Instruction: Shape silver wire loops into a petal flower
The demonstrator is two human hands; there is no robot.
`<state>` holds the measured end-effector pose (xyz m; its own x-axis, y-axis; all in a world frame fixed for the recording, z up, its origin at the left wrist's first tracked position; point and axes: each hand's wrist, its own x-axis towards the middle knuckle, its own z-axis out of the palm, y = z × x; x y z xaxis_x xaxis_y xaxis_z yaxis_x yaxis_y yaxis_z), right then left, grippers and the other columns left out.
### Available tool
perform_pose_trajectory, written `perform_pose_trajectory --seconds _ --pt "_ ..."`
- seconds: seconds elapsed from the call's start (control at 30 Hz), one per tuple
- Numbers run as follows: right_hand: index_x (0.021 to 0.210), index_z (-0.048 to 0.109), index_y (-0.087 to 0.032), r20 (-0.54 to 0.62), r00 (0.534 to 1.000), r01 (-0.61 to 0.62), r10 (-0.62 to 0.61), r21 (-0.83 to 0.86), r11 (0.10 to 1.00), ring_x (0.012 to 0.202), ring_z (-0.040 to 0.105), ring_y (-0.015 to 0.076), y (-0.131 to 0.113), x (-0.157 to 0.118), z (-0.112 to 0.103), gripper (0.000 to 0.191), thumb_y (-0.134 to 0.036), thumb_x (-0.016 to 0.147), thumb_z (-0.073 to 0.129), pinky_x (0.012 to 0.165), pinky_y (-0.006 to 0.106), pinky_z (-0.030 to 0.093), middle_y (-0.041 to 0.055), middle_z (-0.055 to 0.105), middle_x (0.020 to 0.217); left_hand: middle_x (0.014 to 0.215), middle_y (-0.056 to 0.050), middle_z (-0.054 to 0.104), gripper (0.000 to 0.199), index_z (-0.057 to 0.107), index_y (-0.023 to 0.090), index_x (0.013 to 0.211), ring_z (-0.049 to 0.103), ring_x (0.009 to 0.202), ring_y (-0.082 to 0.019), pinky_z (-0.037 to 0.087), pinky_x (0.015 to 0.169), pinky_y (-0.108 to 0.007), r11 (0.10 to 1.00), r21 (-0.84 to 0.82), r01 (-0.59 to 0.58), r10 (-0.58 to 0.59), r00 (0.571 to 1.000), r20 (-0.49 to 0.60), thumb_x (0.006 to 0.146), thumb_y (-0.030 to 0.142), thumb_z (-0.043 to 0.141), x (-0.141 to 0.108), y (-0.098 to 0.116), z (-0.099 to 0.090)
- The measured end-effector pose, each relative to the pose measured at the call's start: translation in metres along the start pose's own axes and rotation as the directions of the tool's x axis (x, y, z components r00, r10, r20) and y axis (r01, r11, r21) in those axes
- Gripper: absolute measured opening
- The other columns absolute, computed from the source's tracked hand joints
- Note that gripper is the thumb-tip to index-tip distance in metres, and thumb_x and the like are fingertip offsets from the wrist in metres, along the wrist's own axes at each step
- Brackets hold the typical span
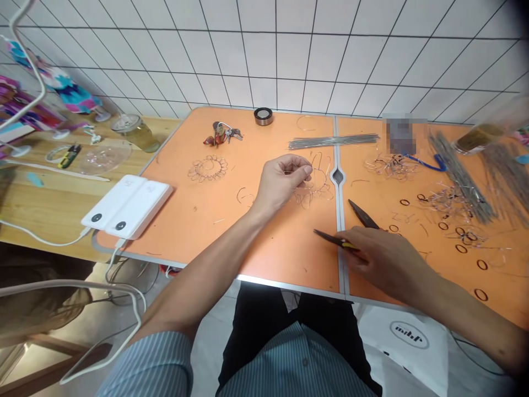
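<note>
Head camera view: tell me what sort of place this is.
Probably a small craft workbench for wire work. An orange folding table against a tiled wall holds a bundle of straight wires and a finished wire flower; the right hand rests on pliers.

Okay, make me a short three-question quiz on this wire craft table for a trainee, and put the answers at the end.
1. True or false: the right hand rests on the pliers.
2. What does the left hand pinch? A) wire piece B) tape roll C) power bank
3. Which lies nearer the wall: the rod bundle or the wire flower?

Key: 1 true, and their jaws stand open on the orange table. 2 A. 3 the rod bundle.
</note>
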<state>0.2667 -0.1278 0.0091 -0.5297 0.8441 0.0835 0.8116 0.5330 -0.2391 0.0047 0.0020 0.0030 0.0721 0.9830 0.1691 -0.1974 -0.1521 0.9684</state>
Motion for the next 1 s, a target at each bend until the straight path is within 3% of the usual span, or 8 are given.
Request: perform_pose_trajectory --seconds 0.1,0.2,0.33,0.47,0.73,0.9,1.0 --pt "0.109 0.081 -0.026 -0.047 0.996 -0.065 0.072 0.141 0.988 0.071 0.079 0.0252 0.004 0.005 -0.022 0.022 -0.017 0.102 0.063 0.063 0.036 0.052 0.003 0.083 0.089 0.075 0.0 0.077 0.012 0.083 0.021 0.081 0.069 0.068 -0.011 0.055 0.066 -0.023 1.0 0.014 0.007 -0.007 1.0 0.02 0.09 0.019 0.092 -0.002 0.002 0.001" --pt "0.102 0.076 -0.029 -0.021 0.976 -0.21 0.215 0.135 0.968 0.064 0.076 0.0266 0.014 0.019 -0.045 0.016 -0.025 0.111 0.063 0.061 0.039 0.049 0.0008 0.078 0.076 0.076 0.0 0.077 0.013 0.082 0.021 0.082 0.071 0.07 -0.011 0.057 0.067 -0.023 0.999 0.036 0.019 -0.021 0.999 0.032 0.091 0.019 0.092 -0.004 0.004 0.002" --pt "0.111 0.08 -0.027 -0.105 0.988 -0.117 0.113 -0.027 0.993 0.08 0.079 0.0309 0.029 0.042 -0.061 0.016 -0.034 0.115 0.067 0.07 0.041 0.048 0.0072 0.085 0.09 0.075 -0.001 0.077 0.015 0.083 0.021 0.083 0.072 0.071 -0.012 0.059 0.068 -0.023 0.998 0.057 0.036 -0.04 0.997 0.06 0.09 0.021 0.096 -0.005 0.004 0.003" --pt "0.122 0.084 -0.019 -0.104 0.994 -0.061 0.047 -0.141 0.988 0.102 0.08 0.0359 0.035 0.059 -0.065 0.022 -0.033 0.119 0.066 0.084 0.045 0.051 0.0169 0.088 0.112 0.075 -0.001 0.076 0.016 0.083 0.02 0.084 0.072 0.071 -0.013 0.059 0.067 -0.023 0.998 0.053 0.037 -0.041 0.996 0.082 0.091 0.02 0.097 -0.006 0.004 0.003" --pt "0.128 0.083 -0.015 -0.076 0.996 0.024 -0.039 -0.198 0.98 0.107 0.081 0.0383 0.039 0.071 -0.065 0.024 -0.036 0.121 0.074 0.081 0.046 0.048 0.0161 0.087 0.116 0.076 -0.002 0.077 0.017 0.083 0.02 0.083 0.071 0.07 -0.012 0.059 0.067 -0.023 0.998 0.044 0.044 -0.049 0.994 0.099 0.091 0.019 0.098 -0.007 0.006 0.004" --pt "0.127 0.083 -0.02 -0.094 0.993 0.046 -0.065 -0.196 0.98 0.105 0.079 0.0367 0.043 0.072 -0.062 0.028 -0.044 0.125 0.068 0.079 0.044 0.048 0.0169 0.086 0.119 0.077 -0.002 0.077 0.018 0.082 0.019 0.083 0.071 0.07 -0.012 0.058 0.067 -0.023 0.998 0.049 0.05 -0.055 0.993 0.101 0.092 0.018 0.098 -0.007 0.006 0.004" --pt "0.124 0.082 -0.025 -0.102 0.993 0.047 -0.066 -0.176 0.983 0.105 0.08 0.0379 0.044 0.073 -0.062 0.04 -0.056 0.128 0.057 0.08 0.047 0.051 0.0161 0.085 0.116 0.077 -0.002 0.077 0.018 0.083 0.019 0.084 0.071 0.07 -0.012 0.058 0.067 -0.023 0.999 0.039 0.032 -0.036 0.993 0.115 0.092 0.021 0.099 -0.006 0.003 0.002"
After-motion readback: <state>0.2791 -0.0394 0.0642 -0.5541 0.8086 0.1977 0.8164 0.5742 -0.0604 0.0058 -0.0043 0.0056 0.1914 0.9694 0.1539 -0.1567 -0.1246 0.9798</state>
